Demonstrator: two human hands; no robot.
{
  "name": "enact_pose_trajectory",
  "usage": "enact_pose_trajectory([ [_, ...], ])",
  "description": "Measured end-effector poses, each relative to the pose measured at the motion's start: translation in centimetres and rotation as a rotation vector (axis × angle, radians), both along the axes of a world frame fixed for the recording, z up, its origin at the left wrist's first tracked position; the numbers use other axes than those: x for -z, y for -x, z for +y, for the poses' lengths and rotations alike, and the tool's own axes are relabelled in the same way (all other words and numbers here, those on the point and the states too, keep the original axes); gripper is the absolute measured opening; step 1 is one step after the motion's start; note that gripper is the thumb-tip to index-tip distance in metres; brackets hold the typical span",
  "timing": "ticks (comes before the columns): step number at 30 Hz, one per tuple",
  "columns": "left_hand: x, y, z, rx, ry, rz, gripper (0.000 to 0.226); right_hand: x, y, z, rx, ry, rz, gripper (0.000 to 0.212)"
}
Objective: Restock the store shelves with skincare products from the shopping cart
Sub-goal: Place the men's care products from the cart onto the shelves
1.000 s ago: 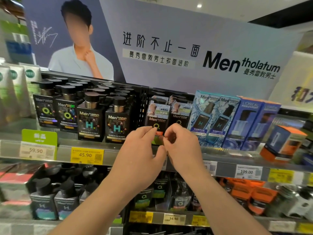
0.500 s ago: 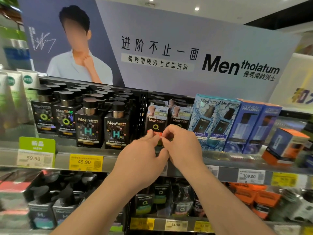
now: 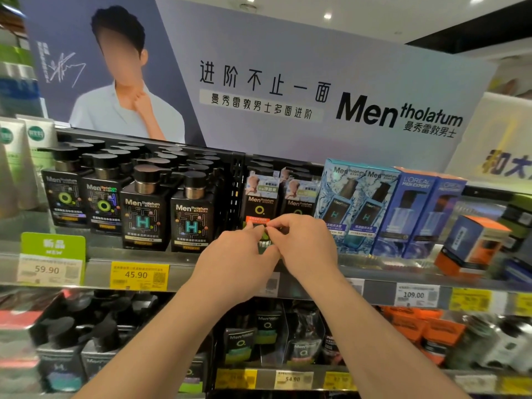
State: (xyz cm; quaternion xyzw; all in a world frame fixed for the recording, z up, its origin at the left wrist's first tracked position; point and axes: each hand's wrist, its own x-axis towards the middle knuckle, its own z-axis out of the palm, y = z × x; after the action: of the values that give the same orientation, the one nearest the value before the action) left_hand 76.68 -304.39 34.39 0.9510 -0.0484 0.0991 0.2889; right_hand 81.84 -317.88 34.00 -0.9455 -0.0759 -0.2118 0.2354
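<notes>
Both of my hands are raised to the front of the upper shelf (image 3: 201, 269). My left hand (image 3: 236, 263) and my right hand (image 3: 305, 249) meet fingertip to fingertip in front of a black Mentholatum pack with an "O" mark (image 3: 260, 203). The fingers of each hand are curled and pinch the pack's lower edge, which is mostly hidden behind them. A second pack of the same kind (image 3: 298, 197) stands just to its right. No shopping cart is in view.
Black pump bottles (image 3: 144, 208) fill the shelf's left side behind a black divider (image 3: 236, 185). Blue Mentholatum boxes (image 3: 354, 203), L'Oreal boxes (image 3: 414, 208) and a tilted orange-blue box (image 3: 472, 243) stand right. Price tags (image 3: 138, 275) line the rail. A lower shelf holds more products.
Both hands have stayed together at the pack's lower edge and risen slightly against the shelf. The view has tilted a little.
</notes>
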Motion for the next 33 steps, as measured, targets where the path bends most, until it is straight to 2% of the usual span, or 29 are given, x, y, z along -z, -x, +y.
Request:
enact_pose_trajectory([
  [8, 0.5, -0.1, 0.2, -0.009, 0.059, -0.045, 0.066, 0.1, 0.0, -0.5, -0.015, -0.043, -0.008, 0.016],
  [15, 0.4, 0.9, -0.3, 0.022, 0.114, -0.153, 0.056, 0.7, 1.2, -1.3, -0.094, -0.194, -0.038, 0.017],
  [22, 0.1, 2.0, -0.9, 0.079, 0.201, -0.259, 0.053, 0.8, 3.3, -3.0, -0.154, -0.321, -0.165, 0.015],
  [27, -0.5, 3.1, -2.6, 0.177, 0.255, -0.323, 0.051, 0.9, 6.0, -5.3, -0.102, -0.354, -0.306, 0.016],
  [33, -0.2, 3.7, -8.0, 0.403, 0.389, -0.283, 0.050, 2.4, 10.4, -11.8, 0.065, -0.399, -0.409, 0.019],
])
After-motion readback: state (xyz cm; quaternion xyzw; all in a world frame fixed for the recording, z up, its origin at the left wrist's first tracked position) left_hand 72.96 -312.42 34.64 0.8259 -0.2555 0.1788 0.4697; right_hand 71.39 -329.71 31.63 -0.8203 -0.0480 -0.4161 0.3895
